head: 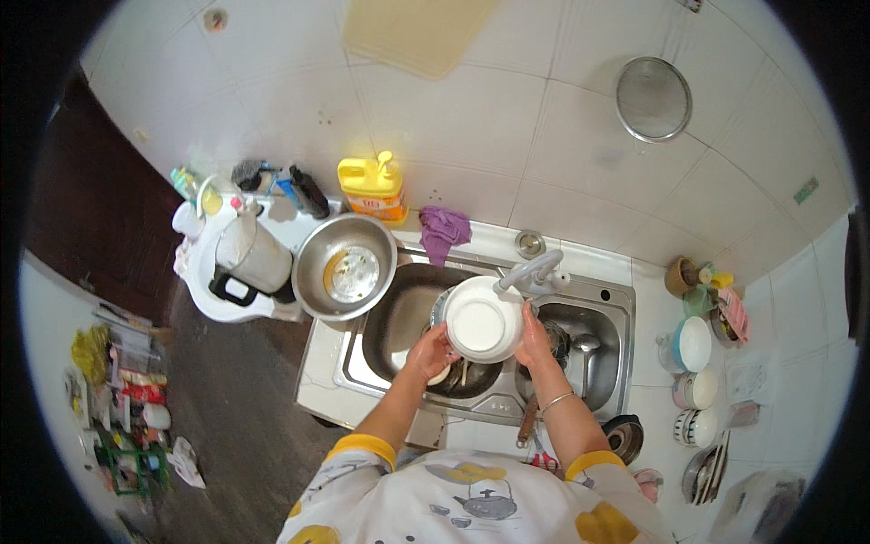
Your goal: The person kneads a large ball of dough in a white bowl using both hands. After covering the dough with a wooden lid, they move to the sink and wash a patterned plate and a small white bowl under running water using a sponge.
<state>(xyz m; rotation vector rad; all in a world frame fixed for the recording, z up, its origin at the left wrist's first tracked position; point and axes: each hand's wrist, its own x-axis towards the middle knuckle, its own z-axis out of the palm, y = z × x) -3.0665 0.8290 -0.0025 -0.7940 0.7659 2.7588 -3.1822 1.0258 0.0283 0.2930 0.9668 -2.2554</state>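
Both my hands hold a white bowl [476, 325], its base turned up, under the faucet [533, 272] of a double stainless steel sink [348, 357]. My left hand [432, 353] grips the bowl's lower left edge, and my right hand [533, 338] grips its right side. Beneath the bowl, partly hidden, lie other dishes and a pair of light sticks or handles [465, 374] in the left basin. A metal ladle or large spoon [586, 345] rests in the right basin, beside a dark item that my right hand partly covers. Whether water is running cannot be told.
Left of the sink stand a steel basin [306, 272] and a pitcher-like appliance [255, 255]. A yellow jug [372, 187] and a purple cloth [444, 230] are along the wall. Stacked bowls [694, 389] line the right counter. A wooden handle [527, 425] and red-handled scissors [544, 459] lie near my body.
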